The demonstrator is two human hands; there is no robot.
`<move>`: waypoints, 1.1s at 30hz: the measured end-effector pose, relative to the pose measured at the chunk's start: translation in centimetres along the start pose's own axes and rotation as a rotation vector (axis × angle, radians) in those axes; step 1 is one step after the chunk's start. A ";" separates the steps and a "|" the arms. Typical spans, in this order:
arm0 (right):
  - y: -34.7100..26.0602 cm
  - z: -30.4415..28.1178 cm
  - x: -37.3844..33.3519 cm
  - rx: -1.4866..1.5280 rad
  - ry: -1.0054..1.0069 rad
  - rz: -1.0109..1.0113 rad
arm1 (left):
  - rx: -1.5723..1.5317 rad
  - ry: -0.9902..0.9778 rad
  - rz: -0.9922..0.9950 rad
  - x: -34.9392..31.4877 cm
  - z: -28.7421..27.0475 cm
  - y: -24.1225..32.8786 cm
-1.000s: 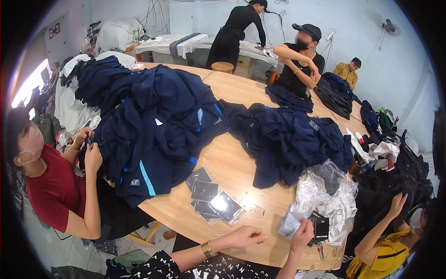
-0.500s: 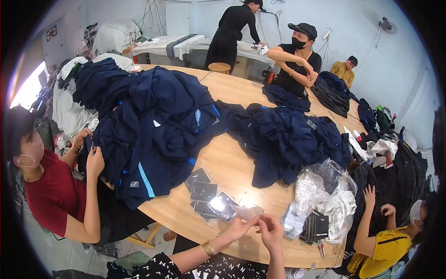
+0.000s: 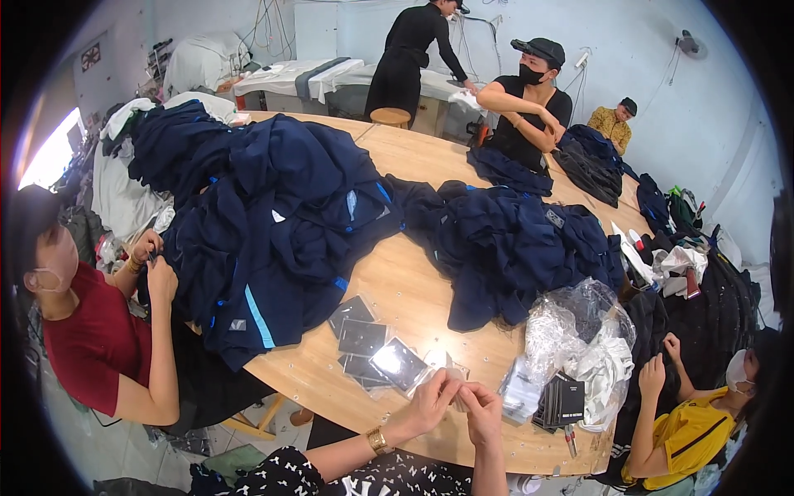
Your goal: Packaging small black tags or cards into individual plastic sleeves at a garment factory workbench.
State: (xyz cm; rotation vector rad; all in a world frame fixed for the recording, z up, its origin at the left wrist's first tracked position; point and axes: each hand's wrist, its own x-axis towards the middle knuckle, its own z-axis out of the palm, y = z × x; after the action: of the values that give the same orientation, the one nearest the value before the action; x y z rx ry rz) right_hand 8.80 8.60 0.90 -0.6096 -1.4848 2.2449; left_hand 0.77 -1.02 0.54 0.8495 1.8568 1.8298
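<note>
My left hand (image 3: 433, 405), with a gold watch on its wrist, pinches a small clear plastic sleeve (image 3: 451, 364) over the table's near edge. Against it, my right hand (image 3: 480, 413) is closed with its fingertips at the sleeve's lower part. Most of the sleeve is hidden by my fingers. Just beyond my left hand lie several black cards in clear sleeves (image 3: 362, 339), overlapping in a loose pile. To the right of my right hand are a stack of clear sleeves (image 3: 520, 395) and a stack of black printed cards (image 3: 564, 400).
Heaps of dark blue garments (image 3: 273, 223) cover much of the wooden table (image 3: 397, 285). A crumpled clear plastic bag (image 3: 583, 339) sits at the right, above a small tool (image 3: 571, 442). Co-workers sit left and right; others are across the table and at the back.
The sleeve has swung from sticking out leftward to being mostly covered by my fingers. My hands have come closer together. The co-worker at the right has shifted both hands.
</note>
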 end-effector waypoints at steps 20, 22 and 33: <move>2.2 0.6 0.4 -0.239 0.170 -0.280 | 0.240 0.082 0.165 0.4 0.3 -2.1; 2.2 0.4 0.5 -0.267 0.187 -0.280 | 0.207 0.099 0.173 0.5 0.4 -2.0; 3.3 0.0 1.3 -0.582 0.443 -0.547 | 0.498 0.046 0.252 0.4 0.4 -0.6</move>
State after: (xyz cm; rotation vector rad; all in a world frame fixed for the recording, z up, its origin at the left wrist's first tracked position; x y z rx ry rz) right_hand 7.46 8.11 -2.37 -0.6963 -1.7815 1.1758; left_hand 0.69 -0.48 0.00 1.2676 2.3743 1.5421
